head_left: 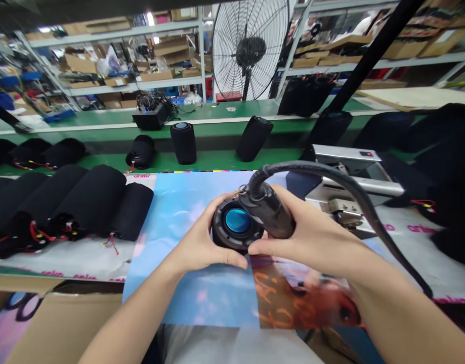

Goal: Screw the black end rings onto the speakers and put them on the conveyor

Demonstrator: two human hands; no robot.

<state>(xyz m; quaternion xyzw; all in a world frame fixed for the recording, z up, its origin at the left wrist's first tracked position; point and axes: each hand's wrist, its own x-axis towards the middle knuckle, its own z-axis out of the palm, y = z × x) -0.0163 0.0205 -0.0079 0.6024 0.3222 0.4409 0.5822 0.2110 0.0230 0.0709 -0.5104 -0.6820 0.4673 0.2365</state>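
My left hand [202, 242] wraps round a black round speaker [236, 230] with a blue disc in its top, holding it upright on a printed blue sheet [186, 293]. My right hand [311, 232] grips a black power screwdriver [270, 210] whose tip rests on the speaker's rim. A thick black hose [353, 197] curves from the tool's back over my right forearm.
Several black fabric-covered cylinders [65, 202] with red wires lie at the left. More speakers [183, 142] stand on the green conveyor behind. A grey metal fixture [349, 187] sits at the right. A large fan [251, 48] and shelves with boxes are at the back.
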